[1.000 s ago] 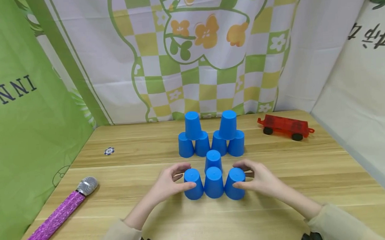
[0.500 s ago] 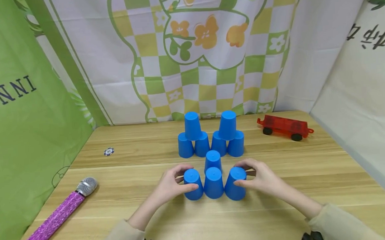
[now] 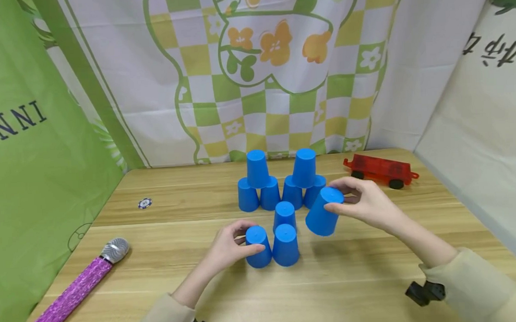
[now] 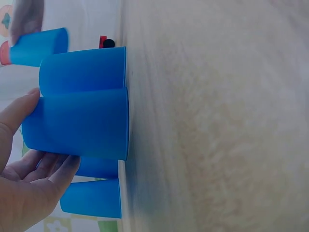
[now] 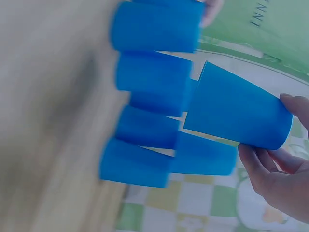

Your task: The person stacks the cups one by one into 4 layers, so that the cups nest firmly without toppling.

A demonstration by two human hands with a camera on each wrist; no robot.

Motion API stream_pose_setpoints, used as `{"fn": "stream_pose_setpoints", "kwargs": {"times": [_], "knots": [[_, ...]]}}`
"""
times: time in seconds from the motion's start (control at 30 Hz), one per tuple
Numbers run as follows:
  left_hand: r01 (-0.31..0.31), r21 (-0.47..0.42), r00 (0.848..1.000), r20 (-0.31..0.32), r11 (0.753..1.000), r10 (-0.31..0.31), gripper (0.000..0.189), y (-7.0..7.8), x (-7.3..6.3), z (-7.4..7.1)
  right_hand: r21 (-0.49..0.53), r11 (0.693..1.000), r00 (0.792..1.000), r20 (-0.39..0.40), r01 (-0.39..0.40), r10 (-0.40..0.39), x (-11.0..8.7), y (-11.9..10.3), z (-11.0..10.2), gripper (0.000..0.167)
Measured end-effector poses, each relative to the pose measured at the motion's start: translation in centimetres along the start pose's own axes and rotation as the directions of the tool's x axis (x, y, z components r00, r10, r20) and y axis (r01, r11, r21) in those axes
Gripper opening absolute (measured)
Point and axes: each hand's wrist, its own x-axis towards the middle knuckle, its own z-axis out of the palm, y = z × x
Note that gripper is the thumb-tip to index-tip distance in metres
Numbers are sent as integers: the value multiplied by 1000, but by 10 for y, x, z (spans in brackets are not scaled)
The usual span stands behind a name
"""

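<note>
Green cloth (image 3: 33, 156): far left of the frame, dark letters on it.
Mic (image 3: 69, 301): lower left, on table (image 3: 354, 291); silver head, glittery pink handle, lying diagonally.
Chip (image 3: 145, 203): left, flat on table, dark-and-white edge.
Left hand (image 3: 229, 246): lower centre, pinching left cup; thumb on near side, fingers round far side.
Left cup (image 3: 258, 237): lower centre, blue, mouth down on table; touching middle cup or just beside it, cannot tell which.
Left stack (image 3: 257, 173): centre, further back; three blue cups, one bridging two.
Middle cup (image 3: 285, 246): lower centre, blue, mouth down.
Rear cup (image 3: 285, 217): centre, blue, right behind middle cup, partly hidden by it.
Right stack (image 3: 304, 171): right of left stack, same build; lower right cup partly covered in head view.
Tilted cup (image 3: 322, 213): right of centre, blue, off the table, base leaning to upper right.
Right hand (image 3: 368, 206): right of centre, thumb and fingers pinching tilted cup near its base.
Cart (image 3: 381, 169): right, red, black wheels, beyond right hand.
</note>
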Motion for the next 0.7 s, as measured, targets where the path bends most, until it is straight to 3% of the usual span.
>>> {"fn": "stream_pose_setpoints", "kwargs": {"times": [0.2, 0.4, 0.7], "knots": [[-5, -12, 1000, 5, 1000, 5, 46, 0, 1, -1, -54, 998, 1000, -19, -19, 18, 19, -27, -23, 50], [-2, -18, 1000, 6, 1000, 2, 45, -1, 1, -1, -74, 997, 996, -80, -32, 26, 52, -50, -40, 52], [0, -14, 1000, -4, 1000, 0, 45, 1, -1, -1, -53, 999, 993, -119, -7, 0, 104, -63, -35, 54]]}}
